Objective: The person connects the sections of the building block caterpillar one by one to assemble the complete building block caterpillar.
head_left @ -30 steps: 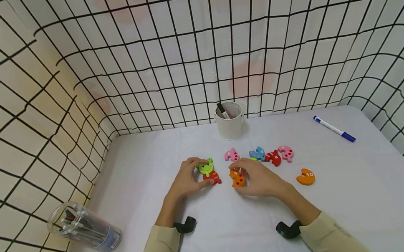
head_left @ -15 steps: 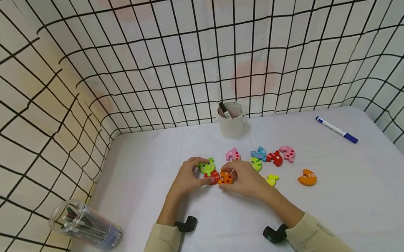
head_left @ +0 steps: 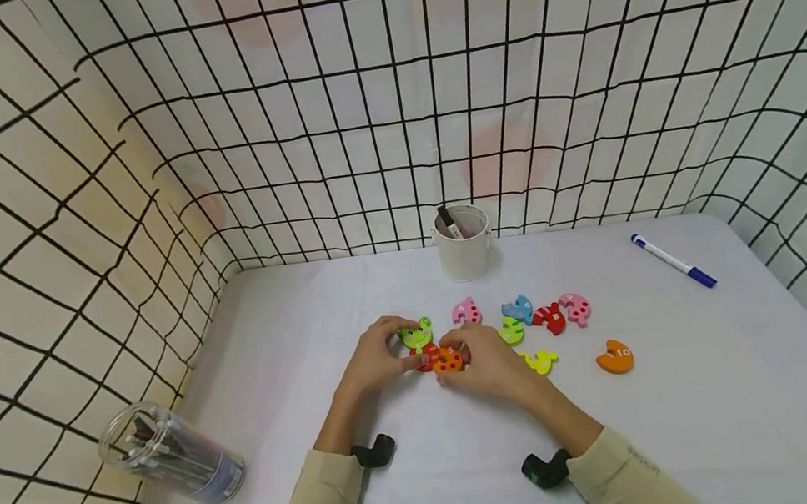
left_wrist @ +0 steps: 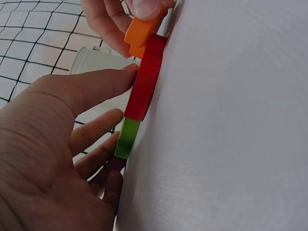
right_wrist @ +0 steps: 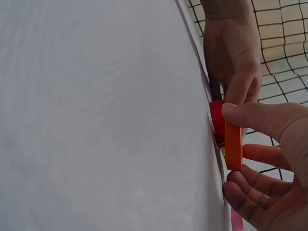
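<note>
Curling left hand (head_left: 374, 363) round green head (head_left: 415, 335) and red striped piece (head_left: 427, 351), holding both on middle of white table (head_left: 439, 483). Pinching orange spotted piece (head_left: 450, 359) between thumb and fingers of right hand (head_left: 489, 363), touching it to right end of red striped piece. Working just left of green striped piece (head_left: 511, 330) and yellow piece (head_left: 541, 362). Facing white pot (head_left: 465, 259) at far middle, with marker (head_left: 672, 260) at far right, jar (head_left: 171, 455) at near left.

Smooth, painted-looking orange spotted puzzle piece (head_left: 449, 361) in the right hand (head_left: 491, 364); matt white tablecloth (head_left: 452, 464) beneath it; smooth, metal-looking pail (head_left: 463, 260) beyond.
</note>
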The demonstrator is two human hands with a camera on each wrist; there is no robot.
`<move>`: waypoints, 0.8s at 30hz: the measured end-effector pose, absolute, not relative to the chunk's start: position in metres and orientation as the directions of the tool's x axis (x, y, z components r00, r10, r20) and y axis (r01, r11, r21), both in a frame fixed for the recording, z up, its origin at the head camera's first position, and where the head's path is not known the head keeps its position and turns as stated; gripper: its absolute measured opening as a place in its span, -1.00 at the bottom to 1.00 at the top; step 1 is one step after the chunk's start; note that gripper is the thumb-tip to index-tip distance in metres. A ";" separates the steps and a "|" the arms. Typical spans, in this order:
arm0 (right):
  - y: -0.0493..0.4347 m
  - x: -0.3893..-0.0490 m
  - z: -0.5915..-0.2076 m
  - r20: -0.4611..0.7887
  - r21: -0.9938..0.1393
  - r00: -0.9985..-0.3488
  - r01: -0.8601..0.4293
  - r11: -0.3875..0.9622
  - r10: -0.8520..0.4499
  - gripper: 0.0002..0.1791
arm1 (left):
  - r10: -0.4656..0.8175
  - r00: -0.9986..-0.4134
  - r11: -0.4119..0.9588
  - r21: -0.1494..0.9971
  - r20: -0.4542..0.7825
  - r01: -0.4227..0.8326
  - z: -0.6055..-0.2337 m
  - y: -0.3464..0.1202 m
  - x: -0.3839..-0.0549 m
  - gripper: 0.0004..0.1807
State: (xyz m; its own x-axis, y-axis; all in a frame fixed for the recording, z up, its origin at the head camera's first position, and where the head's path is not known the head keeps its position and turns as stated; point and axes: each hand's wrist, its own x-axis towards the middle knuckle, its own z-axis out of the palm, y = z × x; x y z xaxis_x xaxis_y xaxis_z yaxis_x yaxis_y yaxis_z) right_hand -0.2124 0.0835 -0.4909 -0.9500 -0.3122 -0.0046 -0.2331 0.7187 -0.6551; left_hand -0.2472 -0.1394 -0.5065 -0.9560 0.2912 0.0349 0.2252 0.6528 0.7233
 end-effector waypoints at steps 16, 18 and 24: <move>0.079 -0.212 -0.494 -0.024 -0.645 -0.953 -0.216 0.733 -0.301 -0.48 | 0.293 -0.955 0.680 0.695 0.038 0.236 -0.511 -0.137 -0.246 -0.35; 0.080 -0.214 -0.496 -0.025 -0.657 -0.953 -0.213 0.723 -0.303 -0.49 | 0.293 -0.956 0.691 0.683 0.035 0.237 -0.511 -0.135 -0.246 -0.32; 0.085 -0.220 -0.496 -0.050 -0.681 -0.937 -0.221 0.698 -0.346 -0.41 | 0.286 -0.958 0.708 0.666 0.033 0.235 -0.508 -0.133 -0.246 -0.26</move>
